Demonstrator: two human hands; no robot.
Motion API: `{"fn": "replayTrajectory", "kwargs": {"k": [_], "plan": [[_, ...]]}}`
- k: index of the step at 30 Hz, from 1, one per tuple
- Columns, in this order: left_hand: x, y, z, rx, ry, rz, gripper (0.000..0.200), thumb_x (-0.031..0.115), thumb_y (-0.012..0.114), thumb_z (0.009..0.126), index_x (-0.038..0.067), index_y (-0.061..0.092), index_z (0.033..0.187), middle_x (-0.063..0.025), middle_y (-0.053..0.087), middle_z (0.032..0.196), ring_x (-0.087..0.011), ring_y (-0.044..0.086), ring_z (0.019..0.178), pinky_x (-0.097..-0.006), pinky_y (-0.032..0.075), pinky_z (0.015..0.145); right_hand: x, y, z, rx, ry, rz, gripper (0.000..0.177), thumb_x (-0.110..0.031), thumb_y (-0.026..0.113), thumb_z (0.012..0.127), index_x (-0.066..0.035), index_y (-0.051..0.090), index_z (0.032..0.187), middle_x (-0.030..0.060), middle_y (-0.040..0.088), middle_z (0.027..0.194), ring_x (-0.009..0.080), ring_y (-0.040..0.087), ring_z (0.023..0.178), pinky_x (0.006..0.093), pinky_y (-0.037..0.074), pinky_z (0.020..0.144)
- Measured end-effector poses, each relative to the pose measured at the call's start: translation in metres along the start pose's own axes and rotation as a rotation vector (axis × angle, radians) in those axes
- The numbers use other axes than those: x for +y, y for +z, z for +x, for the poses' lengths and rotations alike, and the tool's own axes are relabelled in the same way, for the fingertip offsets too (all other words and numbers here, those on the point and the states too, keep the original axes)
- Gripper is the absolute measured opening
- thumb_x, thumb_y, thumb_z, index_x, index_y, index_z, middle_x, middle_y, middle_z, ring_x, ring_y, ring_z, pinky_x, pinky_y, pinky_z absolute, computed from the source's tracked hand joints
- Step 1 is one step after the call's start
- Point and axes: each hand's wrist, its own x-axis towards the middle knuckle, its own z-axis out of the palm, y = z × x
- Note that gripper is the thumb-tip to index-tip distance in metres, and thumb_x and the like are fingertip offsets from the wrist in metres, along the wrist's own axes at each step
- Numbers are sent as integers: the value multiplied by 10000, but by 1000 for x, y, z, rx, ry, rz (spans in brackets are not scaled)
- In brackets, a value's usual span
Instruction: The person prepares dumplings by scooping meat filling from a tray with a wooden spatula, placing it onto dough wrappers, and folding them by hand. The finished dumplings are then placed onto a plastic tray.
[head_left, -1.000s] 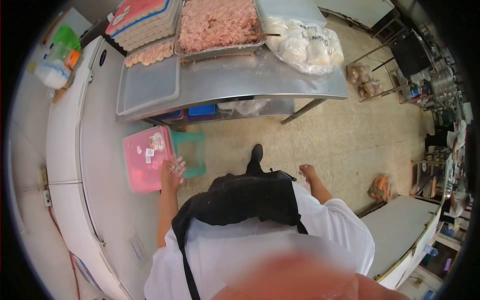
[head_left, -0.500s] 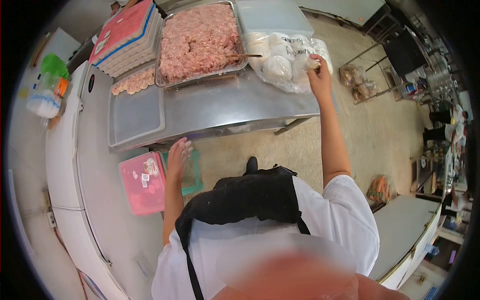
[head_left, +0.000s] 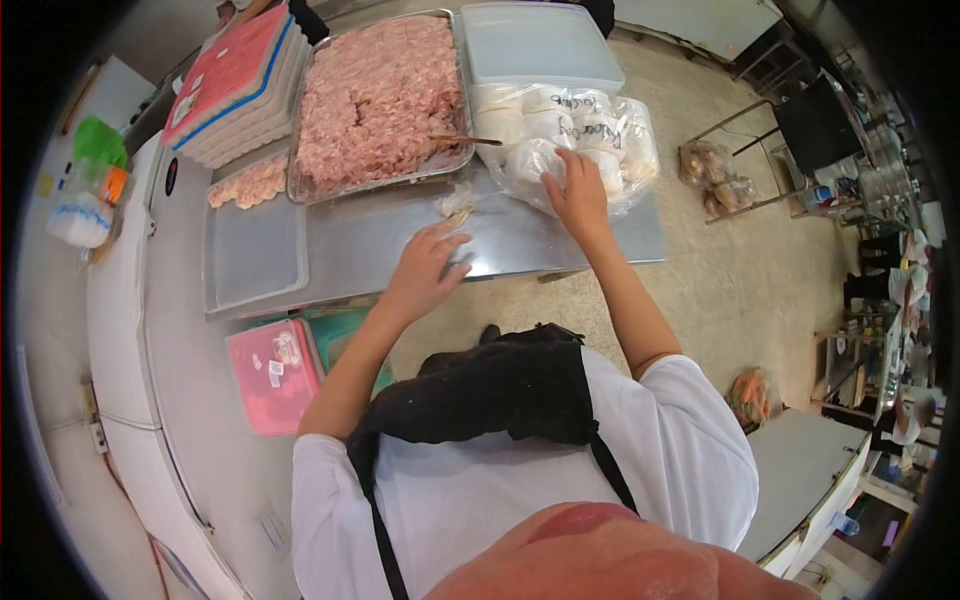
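My right hand (head_left: 580,195) rests its fingertips on the near side of a clear plastic bag (head_left: 540,160) of white rounded bundles with black handwriting on it. Its fingers are spread, and I see nothing held in them. Over the front of the steel table (head_left: 370,235), my left hand (head_left: 428,268) is open with fingers apart. Just beyond its fingertips lies a small crumpled whitish piece (head_left: 456,202), which looks like thin plastic. Behind it stands a metal tray (head_left: 378,188) heaped with pink minced meat (head_left: 380,95), a handle (head_left: 465,139) sticking out to the right.
At the left, a plastic sheet or lid (head_left: 255,250) bears a row of filled pieces (head_left: 248,183). Stacked trays (head_left: 235,85) rise behind it. A lidded translucent box (head_left: 540,45) sits beyond the bag. Below the table edge is a pink-lidded container (head_left: 272,375).
My right hand has moved left along the bag and let go of a whitish bit it pinched. My left hand has risen over the table. A crumpled piece now shows by the tray.
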Motion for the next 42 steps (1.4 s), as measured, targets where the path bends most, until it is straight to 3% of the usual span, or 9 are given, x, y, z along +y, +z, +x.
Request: {"fn": "replayTrajectory", "kwargs": {"k": [6, 12, 15, 18, 24, 31, 34, 37, 42], "plan": [[18, 28, 68, 1, 289, -33, 452, 199, 653, 824, 125, 547, 1257, -154, 469, 1350, -352, 462, 1207, -438, 369, 1029, 1, 1, -55, -123, 57, -194, 516, -285, 710, 764, 12, 544, 1152, 160, 630, 915, 312, 571, 938, 432, 417, 844], [25, 62, 121, -242, 337, 18, 534, 154, 660, 794, 102, 503, 1302, -130, 495, 1300, -326, 494, 1179, -440, 430, 955, 5, 1, -48, -262, 10, -260, 249, -254, 698, 727, -62, 636, 872, 86, 624, 848, 278, 565, 867, 414, 389, 793], [30, 79, 130, -241, 289, 318, 362, 207, 611, 831, 89, 605, 1173, -90, 558, 1148, -278, 608, 972, -412, 507, 796, 6, -10, -56, -221, 14, -304, 160, -237, 676, 717, -91, 667, 781, 73, 612, 826, 262, 559, 869, 414, 386, 796], [53, 106, 147, -415, 18, 414, 389, 164, 594, 828, 68, 590, 1205, -81, 584, 1048, -257, 642, 946, -412, 530, 754, 14, -15, -57, -187, 2, -349, 133, -228, 646, 734, -101, 673, 761, 67, 598, 800, 251, 554, 867, 419, 381, 804], [44, 134, 167, -535, 162, 614, 211, 147, 533, 862, 107, 716, 960, -61, 681, 1023, -230, 685, 843, -409, 538, 702, 18, -13, -54, -196, 47, -335, 167, -234, 569, 790, -126, 696, 803, 73, 605, 871, 268, 547, 920, 438, 370, 836], [32, 107, 175, -649, 222, 472, 196, 193, 610, 794, 105, 726, 924, -98, 696, 1037, -243, 681, 929, -413, 540, 726, 14, -3, -58, -309, 168, -377, 238, -292, 534, 833, -161, 681, 966, 69, 593, 1002, 269, 528, 1033, 462, 380, 872], [17, 90, 171, -832, 215, 384, 318, 190, 643, 756, 66, 672, 1047, -122, 693, 1016, -272, 686, 887, -437, 540, 738, 8, 2, -58, -309, 213, -344, 266, -312, 508, 864, -166, 694, 986, 71, 597, 1024, 273, 528, 1050, 467, 379, 901], [2, 89, 145, -634, 207, 295, 483, 169, 647, 738, 49, 562, 1198, -143, 690, 975, -294, 686, 849, -447, 544, 721, 1, 0, -50, -386, 366, -325, 312, -395, 523, 874, -159, 715, 944, 73, 618, 1053, 272, 533, 1062, 470, 390, 900], [-3, 82, 131, -702, 285, 292, 524, 134, 613, 763, 18, 478, 1255, -151, 686, 917, -311, 684, 802, -449, 546, 656, -20, -4, -29, -465, 465, -456, 414, -528, 575, 828, -148, 732, 878, 73, 677, 958, 276, 573, 1030, 483, 432, 838]]}}
